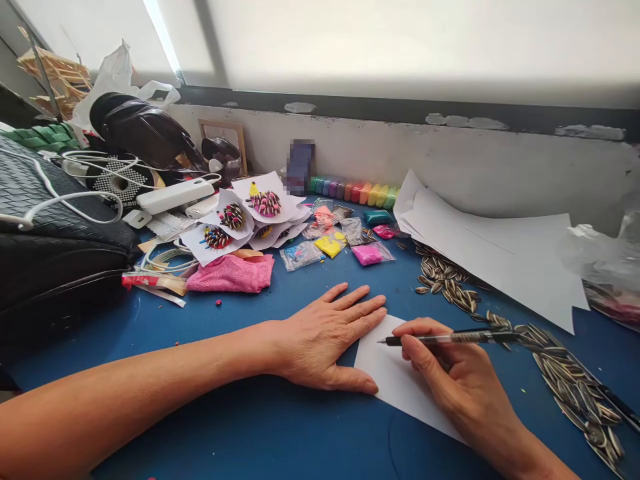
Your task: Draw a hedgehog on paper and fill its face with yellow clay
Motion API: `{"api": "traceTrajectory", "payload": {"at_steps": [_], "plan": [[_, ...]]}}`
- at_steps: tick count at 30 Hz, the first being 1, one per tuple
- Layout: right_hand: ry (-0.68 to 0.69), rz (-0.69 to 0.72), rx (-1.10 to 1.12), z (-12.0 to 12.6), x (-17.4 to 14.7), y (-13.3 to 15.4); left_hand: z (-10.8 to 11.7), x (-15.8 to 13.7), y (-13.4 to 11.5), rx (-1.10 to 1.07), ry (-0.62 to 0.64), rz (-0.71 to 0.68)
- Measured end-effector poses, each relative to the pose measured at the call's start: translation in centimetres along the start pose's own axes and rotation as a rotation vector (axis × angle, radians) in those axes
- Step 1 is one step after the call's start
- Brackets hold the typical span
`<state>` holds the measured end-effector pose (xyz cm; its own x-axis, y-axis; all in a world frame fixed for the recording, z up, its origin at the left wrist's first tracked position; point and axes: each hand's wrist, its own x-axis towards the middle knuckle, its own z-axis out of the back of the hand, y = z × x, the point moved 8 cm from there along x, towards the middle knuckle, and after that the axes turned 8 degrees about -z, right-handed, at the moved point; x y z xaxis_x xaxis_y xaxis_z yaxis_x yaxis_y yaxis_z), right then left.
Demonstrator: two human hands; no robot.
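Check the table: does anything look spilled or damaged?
Striped seeds lie in a straggling trail down the right of the blue table, so they look spilled. Pale, uneven patches mark the dark strip along the back wall, perhaps damage or rough repair.

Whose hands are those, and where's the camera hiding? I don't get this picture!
There's no robot here, just a person. The camera sits on their head, looking forward and down, so you see nearly what they see. The left hand lies flat, touching the small white paper. The right hand holds a pen, its tip over the paper. Also on the blue table are striped seeds, a pink cloth and colourful packets.
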<state>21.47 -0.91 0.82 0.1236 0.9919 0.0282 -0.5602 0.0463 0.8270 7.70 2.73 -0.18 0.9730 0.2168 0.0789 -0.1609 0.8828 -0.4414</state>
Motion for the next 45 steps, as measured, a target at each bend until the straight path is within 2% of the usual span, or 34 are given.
{"api": "traceTrajectory", "payload": {"at_steps": [9,26,34,39,45], "plan": [[0.057,-0.021,0.001,-0.2,0.3,0.7,0.2,0.0,0.0,-0.004,-0.014,0.007],[0.051,-0.017,-0.081,-0.1,0.5,0.4,0.3,-0.1,0.3,-0.012,-0.025,0.006],[0.066,-0.078,-0.015,-0.2,0.6,0.0,0.3,-0.1,0.2,-0.016,-0.029,0.008],[0.135,-0.100,-0.004,0.2,0.9,0.7,0.4,-0.1,0.3,-0.014,-0.015,0.015],[0.104,-0.103,0.032,0.6,0.8,0.3,0.2,0.0,0.4,-0.014,0.011,0.018]]}}
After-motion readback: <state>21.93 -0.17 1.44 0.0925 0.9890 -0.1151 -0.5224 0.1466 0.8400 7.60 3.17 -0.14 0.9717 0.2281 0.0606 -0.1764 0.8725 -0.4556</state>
